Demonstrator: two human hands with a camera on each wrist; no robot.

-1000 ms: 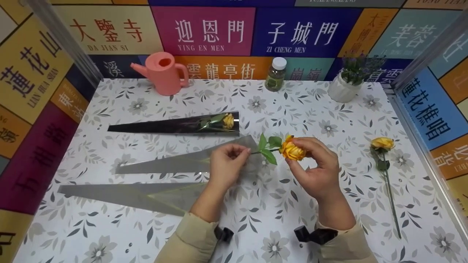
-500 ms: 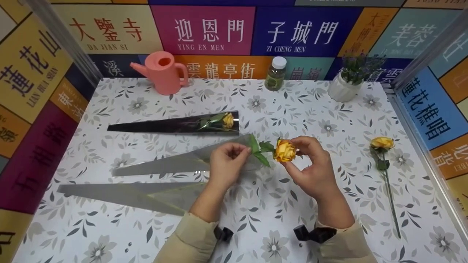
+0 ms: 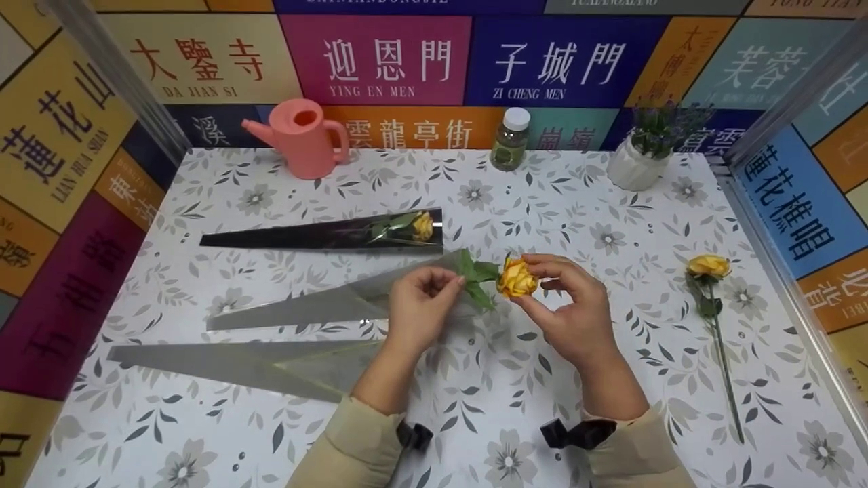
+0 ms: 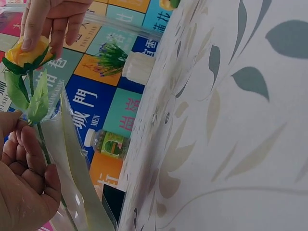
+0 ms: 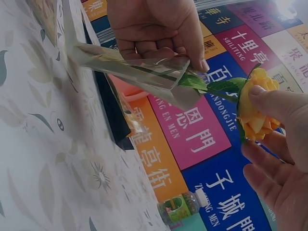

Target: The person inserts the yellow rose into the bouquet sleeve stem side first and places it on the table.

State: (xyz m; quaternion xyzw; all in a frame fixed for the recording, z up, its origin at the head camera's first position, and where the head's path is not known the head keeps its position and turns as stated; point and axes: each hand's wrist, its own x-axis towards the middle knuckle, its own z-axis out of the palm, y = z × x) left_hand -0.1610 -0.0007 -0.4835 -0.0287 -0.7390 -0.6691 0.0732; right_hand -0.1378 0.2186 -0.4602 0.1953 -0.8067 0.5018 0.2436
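Observation:
My right hand (image 3: pixel 576 312) holds a yellow artificial rose (image 3: pixel 519 278) by its bloom, thumb and fingers on the petals. At the mouth of a grey translucent flower sleeve (image 3: pixel 291 305), my left hand (image 3: pixel 420 308) pinches the edge with thumb and fingertips. The rose's stem (image 4: pixel 41 137) runs down inside this clear wrapper, as the left wrist view shows. Its green leaves (image 5: pixel 192 83) are at the opening in the right wrist view, and the bloom is outside it. Part of the sleeve is hidden behind the left hand.
Another grey sleeve (image 3: pixel 230 359) lies nearer, partly under the left forearm. Behind is a black sleeve (image 3: pixel 291 234) with a yellow rose inside. A loose rose (image 3: pixel 709 266) lies at right. A pink watering can (image 3: pixel 305 139), a jar (image 3: pixel 510 142) and a potted plant (image 3: pixel 637 163) line the back.
The right hand has moved left with the rose, sliding its stem further into the sleeve. The leaves now reach the left hand's fingertips. The left hand has stayed in place.

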